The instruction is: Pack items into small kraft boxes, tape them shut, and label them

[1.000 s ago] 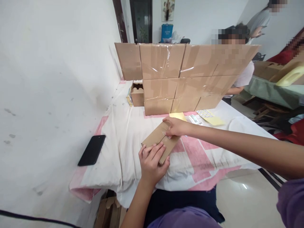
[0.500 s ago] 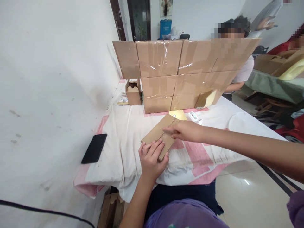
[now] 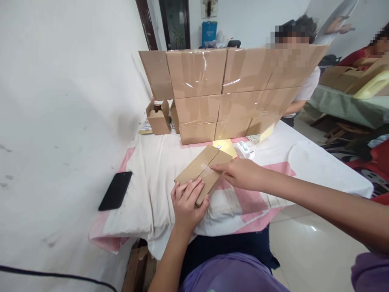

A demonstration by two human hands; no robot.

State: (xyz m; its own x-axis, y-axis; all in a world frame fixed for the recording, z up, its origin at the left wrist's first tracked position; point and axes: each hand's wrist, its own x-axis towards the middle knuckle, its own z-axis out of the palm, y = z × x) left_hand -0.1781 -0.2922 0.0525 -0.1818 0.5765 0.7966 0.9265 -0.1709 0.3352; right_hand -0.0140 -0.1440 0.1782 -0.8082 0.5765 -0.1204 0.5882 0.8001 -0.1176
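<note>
Two-handed, pinning the brown box (image 3: pixel 193 167), three o'clock from the phone (image 3: pixel 115 190), under spread left hand (image 3: pixel 187 205), pressing with right hand (image 3: pixel 241 172), one finger out, likely smoothing tape (image 3: pixel 204 166), next needing firm rubs.

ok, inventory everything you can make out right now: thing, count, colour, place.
closed box: 1, brown, under both hands
tablecloth: 1, white and pink, under box
phone: 1, black, left on table
cardboard wall: 1, brown, upright beyond hands
open-topped box: 1, brown, left of wall
yellow sheets: 2, by wall's foot
small item: 1, mostly white, beside nearer sheet
blue container: 1, behind wall
other people: 3, partly seen, right background
cable: 1, black, bottom left
purple top: 1, bottom centre, wearer's
left hand: 1, bare, holding box's near end
right hand: 1, bare, index finger at box's seam
</note>
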